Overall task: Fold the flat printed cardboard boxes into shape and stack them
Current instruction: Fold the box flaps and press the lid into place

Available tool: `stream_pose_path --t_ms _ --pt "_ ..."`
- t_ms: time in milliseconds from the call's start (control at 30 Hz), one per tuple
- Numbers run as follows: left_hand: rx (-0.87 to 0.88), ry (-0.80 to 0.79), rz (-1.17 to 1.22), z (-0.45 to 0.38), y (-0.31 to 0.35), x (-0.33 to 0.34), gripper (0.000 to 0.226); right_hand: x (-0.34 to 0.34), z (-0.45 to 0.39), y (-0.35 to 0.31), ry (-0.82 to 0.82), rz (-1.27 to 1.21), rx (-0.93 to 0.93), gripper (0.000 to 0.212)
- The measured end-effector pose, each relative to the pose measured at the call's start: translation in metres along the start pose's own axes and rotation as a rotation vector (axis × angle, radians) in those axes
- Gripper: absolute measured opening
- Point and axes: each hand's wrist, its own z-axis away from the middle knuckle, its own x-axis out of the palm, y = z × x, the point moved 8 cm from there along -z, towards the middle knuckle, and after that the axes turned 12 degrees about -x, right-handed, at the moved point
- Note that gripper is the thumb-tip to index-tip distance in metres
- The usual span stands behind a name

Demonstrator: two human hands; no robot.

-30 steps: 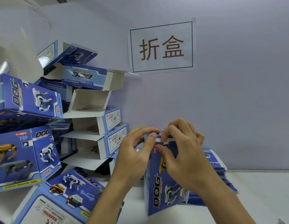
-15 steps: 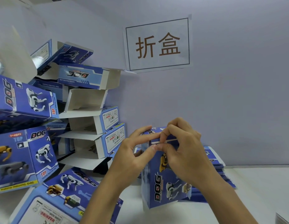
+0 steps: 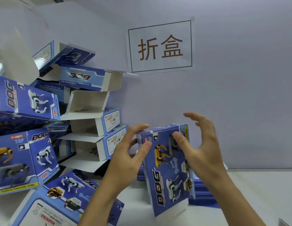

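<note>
Box [image 3: 168, 170] of blue printed cardboard stands upright on the white table [image 3: 256, 193], a little tilted, between the two hands of the person. The left hand [image 3: 130, 154] is at its upper left corner: the fingers are curled over the top edge and the thumb presses on the front face, so this hand grips the box. The right hand [image 3: 200, 144] is at the upper right; only its thumb touches the front face, and the other fingers are spread and lifted above the top edge, holding nothing.

On the front of the box I read "DOG" in big letters running down the side, with pictures of a yellow robot dog and a white one. Behind the box, partly hidden, lies a pile of flat boxes [image 3: 204, 191] on the table.

To the left is an untidy stack of folded boxes [image 3: 86, 111], several with open white flaps. Their print says "DOG", "TOP", "3+ ages" and "WARNING". On the wall is a paper sign [image 3: 160, 46] with two brown characters, 折盒, inside a thin frame.
</note>
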Motion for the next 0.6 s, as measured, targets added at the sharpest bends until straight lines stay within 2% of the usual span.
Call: stream_pose_path --t_ms 67,167,333,533,600 --pt "-0.010 0.024 0.032 0.000 -0.004 -0.004 0.028 0.010 0.006 0.015 -0.130 -0.197 0.128 0.055" --pt "-0.035 0.027 0.045 -0.002 -0.009 -0.004 0.021 0.022 0.014 0.021 -0.227 -0.304 0.174 0.047" --pt "-0.016 0.020 0.004 -0.002 -0.006 -0.003 0.019 0.019 0.015 0.029 -0.176 -0.169 0.167 0.033" --pt "0.067 0.044 -0.046 -0.002 0.000 -0.005 0.024 0.020 0.019 0.033 -0.087 -0.236 0.184 0.016" --pt "0.071 0.055 -0.036 -0.002 0.001 -0.007 0.023 0.021 0.019 0.030 -0.064 -0.236 0.167 0.019"
